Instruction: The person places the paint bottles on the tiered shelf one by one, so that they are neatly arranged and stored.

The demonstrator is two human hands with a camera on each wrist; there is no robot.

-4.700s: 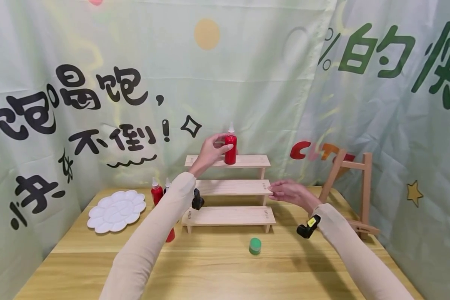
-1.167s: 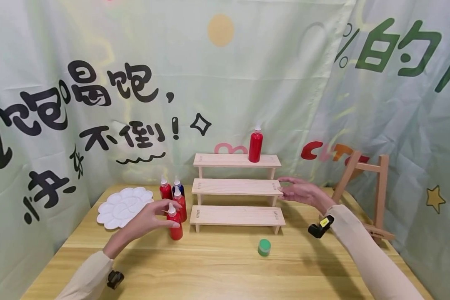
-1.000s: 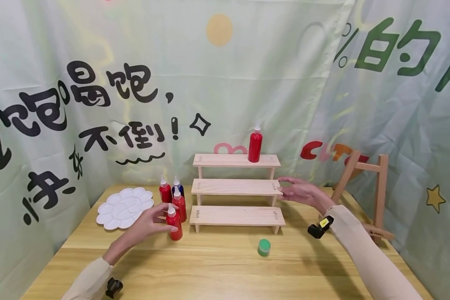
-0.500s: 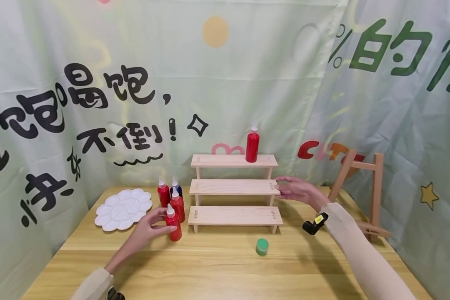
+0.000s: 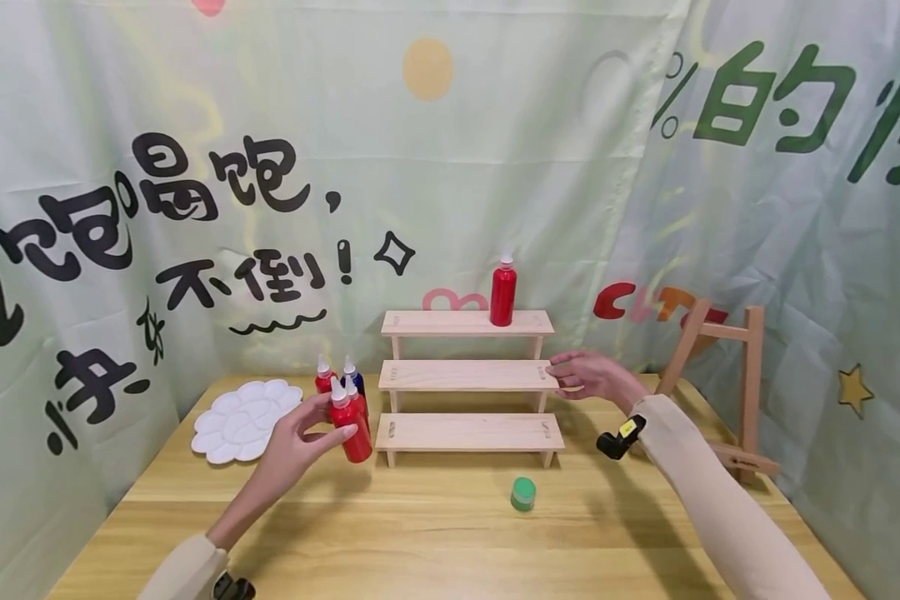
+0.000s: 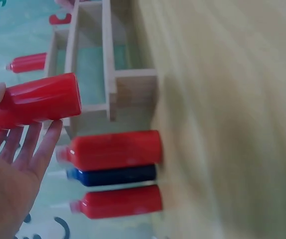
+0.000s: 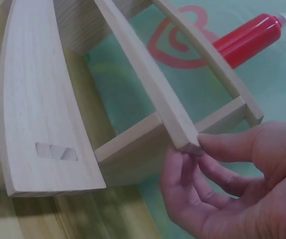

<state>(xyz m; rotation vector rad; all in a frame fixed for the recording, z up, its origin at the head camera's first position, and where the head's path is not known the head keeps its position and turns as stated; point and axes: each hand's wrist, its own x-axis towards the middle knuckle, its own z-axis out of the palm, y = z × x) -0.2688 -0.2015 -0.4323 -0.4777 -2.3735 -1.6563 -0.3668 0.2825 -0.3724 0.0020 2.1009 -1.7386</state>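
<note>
My left hand (image 5: 296, 442) grips a red squeeze bottle (image 5: 356, 440) with a white nozzle, held just above the table. In the left wrist view that bottle (image 6: 41, 101) lies between thumb and fingers, its base free. Close behind it stand a red bottle (image 6: 115, 150), a dark blue bottle (image 6: 118, 175) and another red bottle (image 6: 120, 201). My right hand (image 5: 596, 377) pinches the right end of the middle board of a three-step wooden rack (image 5: 461, 377), as the right wrist view confirms. On the rack's top step stands one more red bottle (image 5: 503, 296), towards the right.
A white flower-shaped palette (image 5: 243, 421) lies at the table's left. In front of the rack sits a small green-lidded jar (image 5: 523, 494). A wooden easel (image 5: 752, 383) stands at the right, and printed cloth (image 5: 457, 192) hangs behind the table.
Earlier my left hand held a red bottle at the top step; that bottle now stands there alone. The hand has since gripped a front red bottle and raised it slightly. My right hand stays at the rack.
</note>
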